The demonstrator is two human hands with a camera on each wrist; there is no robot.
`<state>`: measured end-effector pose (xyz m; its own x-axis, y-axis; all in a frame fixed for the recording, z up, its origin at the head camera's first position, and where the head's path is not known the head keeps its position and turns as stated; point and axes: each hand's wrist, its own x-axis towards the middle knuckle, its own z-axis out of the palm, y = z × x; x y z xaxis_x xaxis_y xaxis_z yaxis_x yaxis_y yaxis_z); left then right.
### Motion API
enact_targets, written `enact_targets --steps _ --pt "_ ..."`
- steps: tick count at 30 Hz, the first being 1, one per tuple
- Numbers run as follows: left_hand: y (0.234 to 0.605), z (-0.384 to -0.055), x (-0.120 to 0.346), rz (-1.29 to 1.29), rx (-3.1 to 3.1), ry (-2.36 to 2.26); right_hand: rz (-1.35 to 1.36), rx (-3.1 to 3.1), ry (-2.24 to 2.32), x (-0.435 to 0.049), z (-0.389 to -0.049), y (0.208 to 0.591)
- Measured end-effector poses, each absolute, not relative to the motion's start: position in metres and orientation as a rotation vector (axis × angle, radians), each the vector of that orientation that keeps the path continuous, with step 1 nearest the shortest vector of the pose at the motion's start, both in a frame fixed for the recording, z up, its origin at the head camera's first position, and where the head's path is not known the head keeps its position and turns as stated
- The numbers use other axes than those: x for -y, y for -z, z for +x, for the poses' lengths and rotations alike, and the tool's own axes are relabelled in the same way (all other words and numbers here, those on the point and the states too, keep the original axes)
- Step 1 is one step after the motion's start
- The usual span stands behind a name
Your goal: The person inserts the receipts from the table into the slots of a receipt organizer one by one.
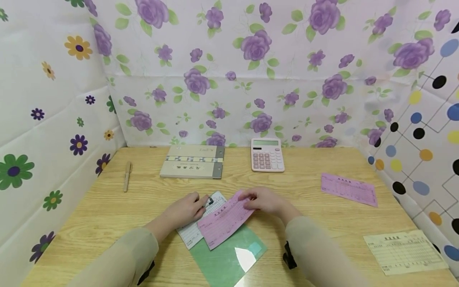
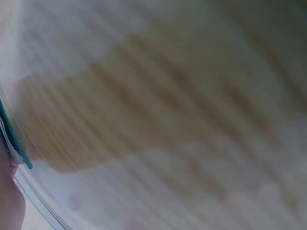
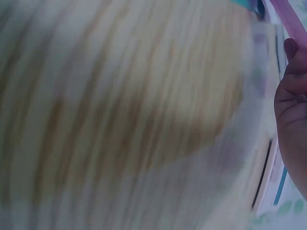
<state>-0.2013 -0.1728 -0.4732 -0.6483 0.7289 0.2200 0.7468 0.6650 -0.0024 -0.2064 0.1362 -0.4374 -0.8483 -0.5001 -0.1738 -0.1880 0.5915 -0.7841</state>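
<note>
My left hand (image 1: 184, 211) grips the upper left edge of a green clipboard (image 1: 229, 265), its fingers beside the black clip (image 1: 210, 201). A white printed form (image 1: 190, 235) lies on the board under the clip. In the left wrist view the board's green edge (image 2: 17, 139) and paper show by the hand (image 2: 12, 196). My right hand (image 1: 263, 200) pinches the upper right corner of a pink printed form (image 1: 226, 219) between thumb and fingers. The pink form slants over the white form and the board, covering part of both. In the right wrist view the hand (image 3: 293, 105) holds the pink paper (image 3: 291, 19).
Behind the hands lie a stack of beige account books (image 1: 191, 161) and a pink-and-white calculator (image 1: 267, 155). A beige pen (image 1: 127, 176) rests at the left. Another pink form (image 1: 348, 189) and a yellow form (image 1: 405, 252) lie at the right. Flowered cloth (image 1: 229, 75) hangs behind the table.
</note>
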Motion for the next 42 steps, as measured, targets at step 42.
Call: enact_targets --steps 42 --pt "0.453 -0.201 0.166 -1.209 2.918 0.081 -0.643 -2.807 0.753 -0.053 -0.194 0.46"
